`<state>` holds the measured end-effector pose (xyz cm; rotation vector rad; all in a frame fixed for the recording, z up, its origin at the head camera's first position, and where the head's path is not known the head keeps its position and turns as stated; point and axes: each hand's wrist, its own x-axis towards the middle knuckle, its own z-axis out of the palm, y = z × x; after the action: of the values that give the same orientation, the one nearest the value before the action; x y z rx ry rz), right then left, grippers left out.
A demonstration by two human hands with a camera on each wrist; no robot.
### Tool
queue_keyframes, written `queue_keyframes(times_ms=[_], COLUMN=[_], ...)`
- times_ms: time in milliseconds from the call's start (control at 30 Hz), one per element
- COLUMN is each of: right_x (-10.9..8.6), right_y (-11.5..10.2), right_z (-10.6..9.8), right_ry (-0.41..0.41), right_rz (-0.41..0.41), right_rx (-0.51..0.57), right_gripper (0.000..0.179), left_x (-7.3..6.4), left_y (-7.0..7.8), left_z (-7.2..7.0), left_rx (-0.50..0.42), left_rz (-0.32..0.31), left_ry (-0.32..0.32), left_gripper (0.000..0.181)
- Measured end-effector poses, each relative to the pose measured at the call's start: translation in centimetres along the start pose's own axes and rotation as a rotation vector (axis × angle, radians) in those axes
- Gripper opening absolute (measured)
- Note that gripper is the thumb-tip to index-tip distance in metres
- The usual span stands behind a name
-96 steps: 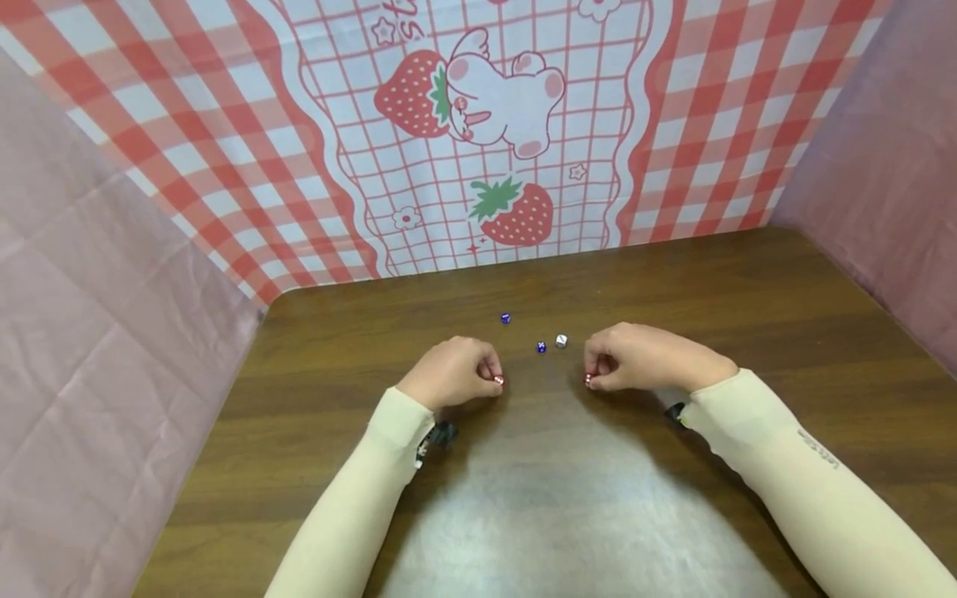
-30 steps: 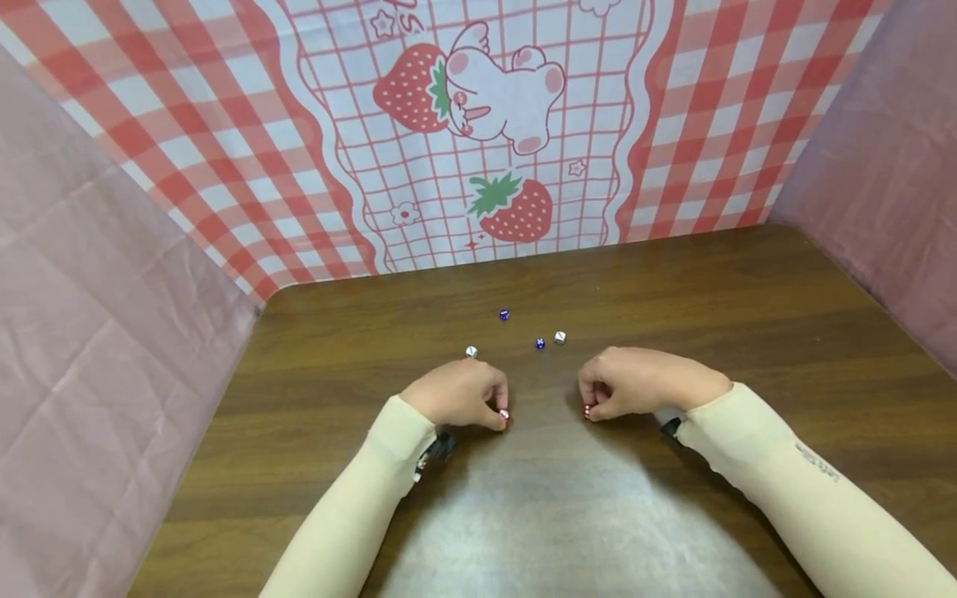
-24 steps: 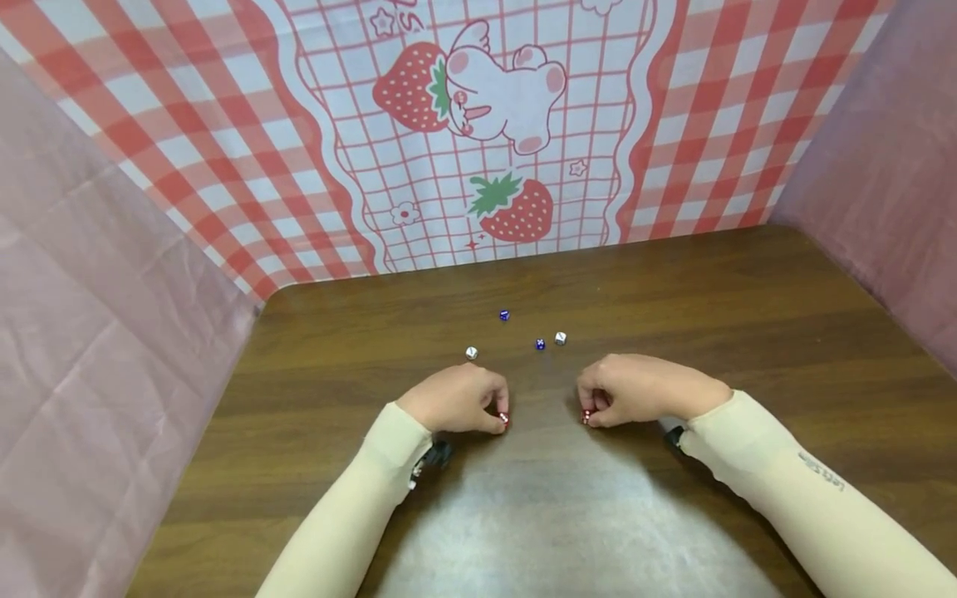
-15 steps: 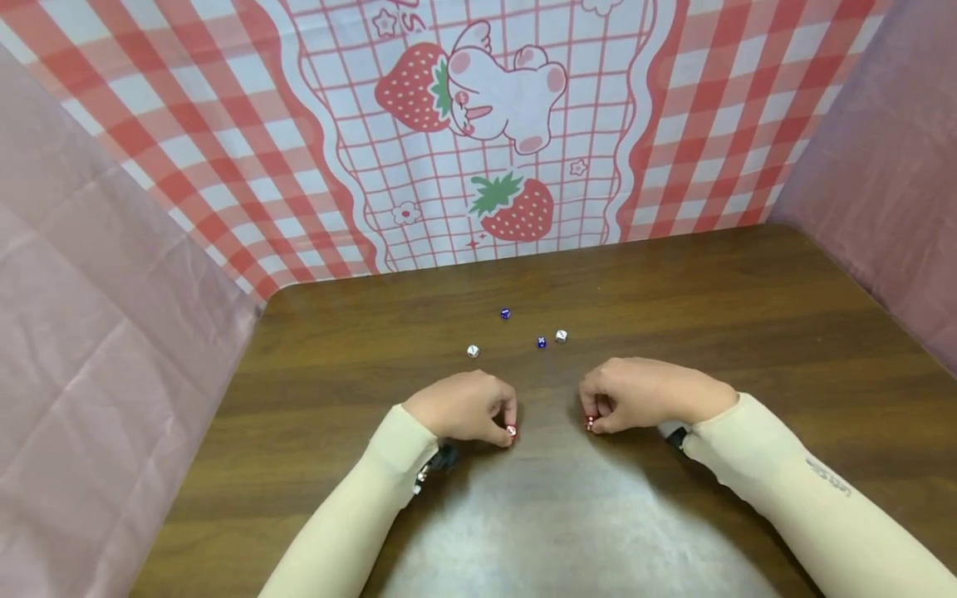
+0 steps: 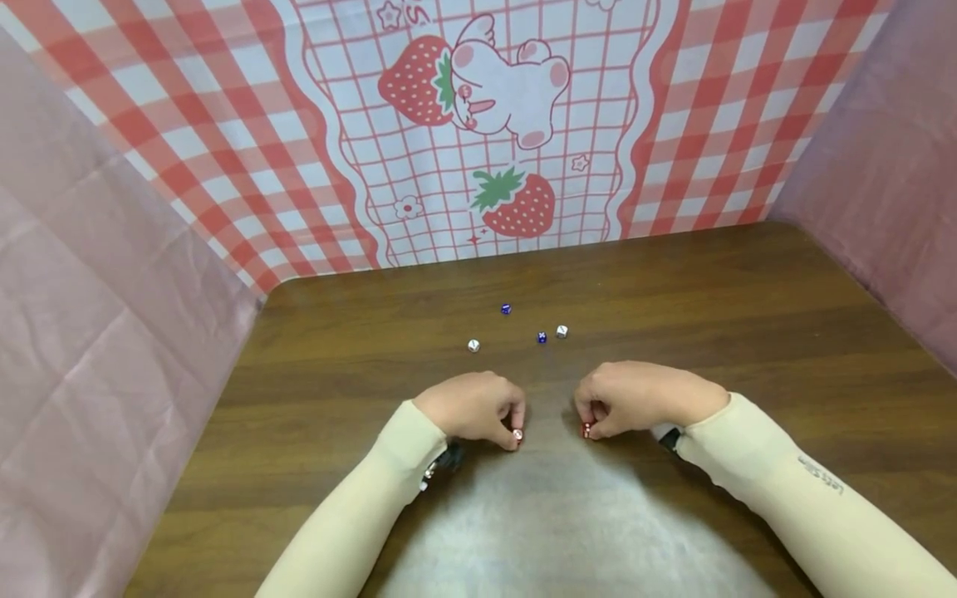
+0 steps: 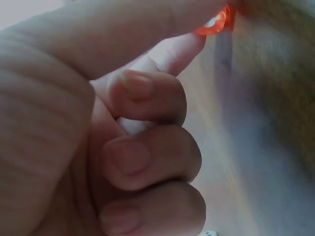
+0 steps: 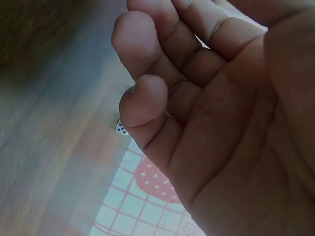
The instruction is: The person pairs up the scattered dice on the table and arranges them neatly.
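My left hand [image 5: 476, 407] pinches a red die [image 5: 517, 435] between thumb and index finger, low over the wooden table. In the left wrist view that die [image 6: 214, 23] glows orange-red at the fingertips, and the other fingers are curled into the palm. Facing it, my right hand [image 5: 646, 397] pinches a second red die [image 5: 586, 429] with thumb and forefinger. The right wrist view shows the palm and curled fingers, with that die out of sight. A short gap of bare wood separates the two red dice.
Beyond the hands lie a white die [image 5: 473, 345] on the left, a blue die [image 5: 506, 309] farther back, and another blue die [image 5: 542, 337] beside a white die [image 5: 562, 331]. A strawberry-print cloth [image 5: 516, 199] hangs behind the brown table [image 5: 673, 282]; pink cloth flanks both sides.
Both hands have come nearer the person with their red dice, and the left has shifted right, narrowing the gap. The left white die, hidden at first, now shows. The other dice stay put.
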<state>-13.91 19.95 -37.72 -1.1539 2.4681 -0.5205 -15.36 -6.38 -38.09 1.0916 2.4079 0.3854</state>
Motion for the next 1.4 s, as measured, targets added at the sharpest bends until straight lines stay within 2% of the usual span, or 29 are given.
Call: queue_keyframes(times_ms=[200, 433, 733, 900, 1100, 1400], right_x=[0.2, 0.5, 0.9, 1.0, 1.2, 1.3], right_y=[-0.6, -1.2, -2.2, -2.4, -2.4, -2.5], right_z=[0.3, 0.4, 0.6, 0.9, 1.3, 1.7], right_ry=[-0.017, 0.007, 0.001, 0.015, 0.038, 0.045], right_rz=[0.033, -0.028, -0.039, -0.047, -0.057, -0.081], right_rx=[-0.011, -0.060, -0.081, -0.095, -0.106, -0.099], right_gripper=[0.027, 0.025, 0.024, 0.022, 0.020, 0.019], left_x=[0.2, 0.5, 0.7, 0.9, 1.1, 1.4], left_y=[0.3, 0.3, 0.6, 0.9, 1.3, 1.7], left_z=[0.3, 0.7, 1.2, 1.3, 1.6, 1.9], left_rx=[0.001, -0.011, -0.041, -0.029, -0.004, 0.031], left_rz=[0.006, 0.021, 0.035, 0.049, 0.033, 0.068], left_ry=[-0.005, -0.013, 0.001, 0.017, 0.037, 0.046], left_gripper=[0.021, 0.022, 0.022, 0.021, 0.022, 0.020])
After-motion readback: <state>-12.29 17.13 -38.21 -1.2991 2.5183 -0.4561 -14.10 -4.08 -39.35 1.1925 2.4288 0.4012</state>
